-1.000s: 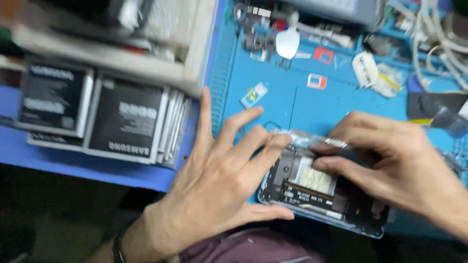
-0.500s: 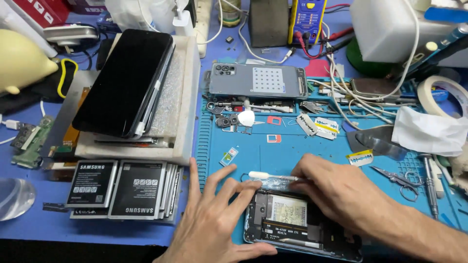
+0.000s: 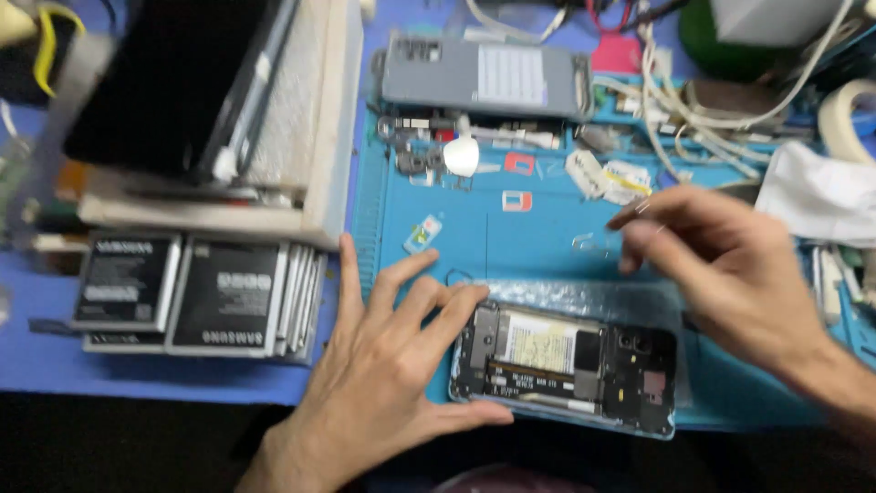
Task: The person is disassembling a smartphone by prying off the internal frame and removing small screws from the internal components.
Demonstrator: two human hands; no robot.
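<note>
Below, blue repair mat [image 3: 547, 251], cluttered bench; opened phone [image 3: 566, 370], hands steadying

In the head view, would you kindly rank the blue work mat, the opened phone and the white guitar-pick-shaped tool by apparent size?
1. Blue work mat
2. Opened phone, under the left hand
3. White pick-shaped tool, clearly smallest

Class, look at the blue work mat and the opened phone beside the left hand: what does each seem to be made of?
Blue mat: probably silicone or rubber, matte, with moulded ridges. Opened phone: dark circuit boards and metal shields in a likely plastic or metal frame, slightly glossy.
</note>
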